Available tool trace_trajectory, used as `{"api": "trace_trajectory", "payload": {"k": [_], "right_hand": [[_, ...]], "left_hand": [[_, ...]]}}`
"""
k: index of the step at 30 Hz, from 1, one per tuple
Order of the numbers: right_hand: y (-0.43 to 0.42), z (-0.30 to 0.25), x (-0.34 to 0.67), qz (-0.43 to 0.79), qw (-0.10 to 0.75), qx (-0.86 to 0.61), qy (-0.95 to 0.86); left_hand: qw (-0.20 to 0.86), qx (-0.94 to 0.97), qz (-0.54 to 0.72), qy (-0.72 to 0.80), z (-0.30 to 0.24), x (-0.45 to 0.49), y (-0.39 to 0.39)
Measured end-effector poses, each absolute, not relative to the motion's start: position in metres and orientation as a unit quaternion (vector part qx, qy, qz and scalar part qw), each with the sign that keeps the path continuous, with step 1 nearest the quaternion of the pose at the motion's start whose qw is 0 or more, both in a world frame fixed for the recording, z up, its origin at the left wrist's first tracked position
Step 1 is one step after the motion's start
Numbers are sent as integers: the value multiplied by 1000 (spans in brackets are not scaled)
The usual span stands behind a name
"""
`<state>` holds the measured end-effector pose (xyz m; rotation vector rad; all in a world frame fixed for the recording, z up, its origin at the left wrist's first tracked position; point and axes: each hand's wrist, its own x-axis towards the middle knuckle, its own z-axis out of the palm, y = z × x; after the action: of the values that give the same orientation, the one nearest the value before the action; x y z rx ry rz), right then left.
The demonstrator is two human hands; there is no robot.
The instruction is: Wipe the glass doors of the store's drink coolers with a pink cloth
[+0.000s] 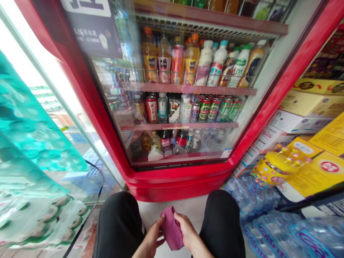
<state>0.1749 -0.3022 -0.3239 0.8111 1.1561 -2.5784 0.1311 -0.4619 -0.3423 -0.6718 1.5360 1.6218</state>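
Note:
Low in the middle of the view, between my knees in black trousers, both hands hold a crumpled purple cloth (171,229). My left hand (152,237) pinches its left edge. My right hand (186,229) grips its right side with the fingers curled over it. Straight ahead stands a red drinks fridge (166,179) with a shut glass door (129,71). Behind the glass are shelves of bottles (204,62) and cans (215,109).
Shrink-wrapped packs of water bottles (268,222) lie on the floor at the right. Above them are stacked cardboard boxes (303,107) and a yellow pack of bottles (279,165). A glass panel with a green reflection (34,150) fills the left side.

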Motion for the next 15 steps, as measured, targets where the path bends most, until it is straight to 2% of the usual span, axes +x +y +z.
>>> {"api": "trace_trajectory", "payload": {"k": [6,10,15], "right_hand": [[-309,-337,176,-872,93,289,383],[-307,-337,175,-879,155,286,348],[-300,-328,169,-843,150,231,462]], "left_hand": [[401,-258,646,596,-344,132,-464],[391,-264,660,585,-347,130,-465],[356,-246,708,558,-337,129,-463]]}}
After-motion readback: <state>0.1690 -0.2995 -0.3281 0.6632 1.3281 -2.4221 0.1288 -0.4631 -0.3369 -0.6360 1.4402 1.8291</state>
